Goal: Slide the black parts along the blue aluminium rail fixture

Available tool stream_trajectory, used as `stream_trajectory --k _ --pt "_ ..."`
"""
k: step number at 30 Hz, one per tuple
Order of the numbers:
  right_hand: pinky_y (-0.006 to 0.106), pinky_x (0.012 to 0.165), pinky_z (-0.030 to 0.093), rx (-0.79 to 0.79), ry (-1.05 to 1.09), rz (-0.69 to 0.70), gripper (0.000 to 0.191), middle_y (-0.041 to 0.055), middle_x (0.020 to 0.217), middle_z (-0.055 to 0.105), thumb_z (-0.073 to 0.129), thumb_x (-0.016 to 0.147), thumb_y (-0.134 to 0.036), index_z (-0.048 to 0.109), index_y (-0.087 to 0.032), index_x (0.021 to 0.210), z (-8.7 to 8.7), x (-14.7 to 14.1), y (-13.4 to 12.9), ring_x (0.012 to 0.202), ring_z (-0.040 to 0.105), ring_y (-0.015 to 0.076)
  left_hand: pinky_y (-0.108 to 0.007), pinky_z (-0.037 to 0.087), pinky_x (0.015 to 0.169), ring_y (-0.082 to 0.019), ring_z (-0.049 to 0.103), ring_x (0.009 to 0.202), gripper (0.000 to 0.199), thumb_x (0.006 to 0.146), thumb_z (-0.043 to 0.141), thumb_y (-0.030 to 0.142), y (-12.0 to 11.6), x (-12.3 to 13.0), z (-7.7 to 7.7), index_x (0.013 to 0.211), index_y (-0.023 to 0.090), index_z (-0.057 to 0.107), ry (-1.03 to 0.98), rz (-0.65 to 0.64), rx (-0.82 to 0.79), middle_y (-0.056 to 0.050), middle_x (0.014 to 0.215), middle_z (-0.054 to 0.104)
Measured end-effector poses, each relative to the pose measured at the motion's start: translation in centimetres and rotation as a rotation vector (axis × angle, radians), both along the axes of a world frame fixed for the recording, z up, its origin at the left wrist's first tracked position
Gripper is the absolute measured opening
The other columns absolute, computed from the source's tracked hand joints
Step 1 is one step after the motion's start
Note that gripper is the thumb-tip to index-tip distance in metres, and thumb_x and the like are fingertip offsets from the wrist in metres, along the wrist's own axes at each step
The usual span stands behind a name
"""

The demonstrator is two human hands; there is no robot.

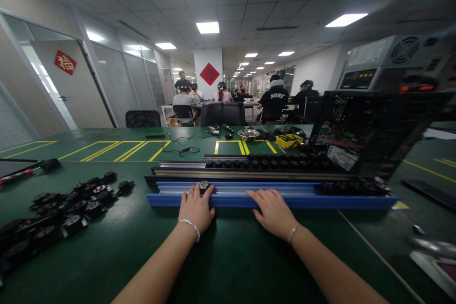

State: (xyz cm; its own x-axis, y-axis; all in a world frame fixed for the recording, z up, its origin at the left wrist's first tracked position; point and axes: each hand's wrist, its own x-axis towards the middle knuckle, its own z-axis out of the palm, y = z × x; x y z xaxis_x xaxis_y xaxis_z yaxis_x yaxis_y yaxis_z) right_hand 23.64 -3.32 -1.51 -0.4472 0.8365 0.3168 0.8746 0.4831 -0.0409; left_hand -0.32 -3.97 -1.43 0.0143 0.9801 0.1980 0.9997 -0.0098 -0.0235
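Note:
A long blue rail [242, 201] with a metallic channel lies across the table in front of me. My left hand [195, 209] reaches over its left part, fingertips around a small black round part [204, 185] in the channel. My right hand [274, 211] rests against the rail's front edge near its middle, fingers stretched out and nothing in them. Several dark parts [351, 186] sit in a row at the rail's right end. At the left, a loose pile of similar black parts [73, 209] lies on the green table [235, 256].
Behind the blue rail lie dark rails [178, 171], one with a row of black parts [278, 161]. An open computer case [377, 128] stands at the right. Farther back are a metal bowl [248, 134] and a yellow tray [288, 140]. Several people sit at tables beyond.

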Motion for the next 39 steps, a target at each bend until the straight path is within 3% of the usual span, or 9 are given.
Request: stream_trajectory --k 5,12,20,27,39 --pt "0.038 0.095 0.026 0.005 0.013 0.002 0.049 0.0052 0.105 0.059 0.049 0.078 -0.024 0.045 -0.027 0.127 -0.1 0.0 0.0 0.098 0.048 0.0209 -0.049 0.024 0.1 -0.031 0.032 0.128 0.066 0.072 0.052 0.043 0.1 -0.3 0.7 0.134 0.035 0.032 0.005 0.009 -0.051 -0.012 0.142 0.034" --pt "0.036 0.097 0.03 0.049 0.069 -0.037 0.041 0.0074 0.119 0.053 0.048 0.079 -0.025 0.052 -0.024 0.119 -0.6 0.5 0.4 0.111 0.043 0.0205 -0.048 0.024 0.1 -0.031 0.033 0.128 0.065 0.074 0.05 0.046 0.3 -1.0 1.1 0.135 0.035 0.03 0.006 0.025 -0.101 -0.011 0.143 0.032" --pt "0.042 0.099 0.028 0.151 0.115 -0.113 0.032 0.0084 0.123 0.051 0.04 0.086 -0.036 0.06 -0.023 0.107 -0.8 1.2 0.8 0.119 0.039 0.0238 -0.048 0.024 0.1 -0.031 0.033 0.128 0.066 0.074 0.049 0.049 0.3 -1.7 1.6 0.135 0.035 0.03 -0.013 0.027 -0.147 -0.011 0.144 0.03" --pt "0.045 0.103 0.023 0.117 0.107 -0.15 0.031 0.0067 0.13 0.047 0.039 0.086 -0.038 0.06 -0.024 0.105 -0.9 1.2 0.9 0.124 0.034 0.0232 -0.05 0.025 0.1 -0.032 0.031 0.129 0.067 0.074 0.049 0.05 0.5 -2.3 1.9 0.136 0.036 0.029 -0.024 0.026 -0.176 -0.011 0.144 0.03" --pt "0.045 0.102 0.024 0.105 0.104 -0.139 0.031 0.0064 0.128 0.049 0.04 0.086 -0.038 0.06 -0.024 0.104 -0.9 1.3 1.0 0.121 0.038 0.0228 -0.05 0.026 0.1 -0.031 0.031 0.129 0.064 0.075 0.046 0.05 0.8 -3.7 2.2 0.135 0.036 0.03 -0.026 0.02 -0.217 -0.012 0.144 0.032"
